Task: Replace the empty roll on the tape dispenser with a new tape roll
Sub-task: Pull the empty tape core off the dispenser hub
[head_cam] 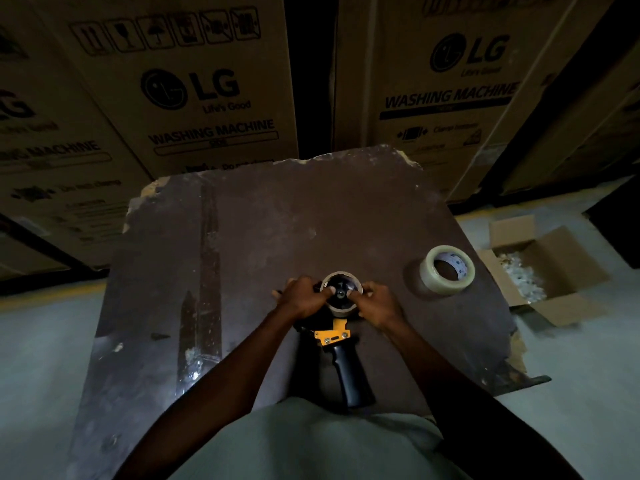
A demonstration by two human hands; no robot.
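A tape dispenser [341,355] with a yellow frame and a black handle lies on the dark worn table [277,220], handle pointing toward me. An empty cardboard roll [341,308] sits on its black hub. My left hand [304,297] grips the roll's left side, thumb reaching into the hub. My right hand [375,301] pinches the roll's right side. A new roll of clear tape [446,271] lies flat on the table to the right, apart from both hands.
Large cardboard washing machine boxes [194,98] stand close behind the table. An open small cardboard box [540,271] with white filler sits on the grey floor at the right. The table's edges are chipped.
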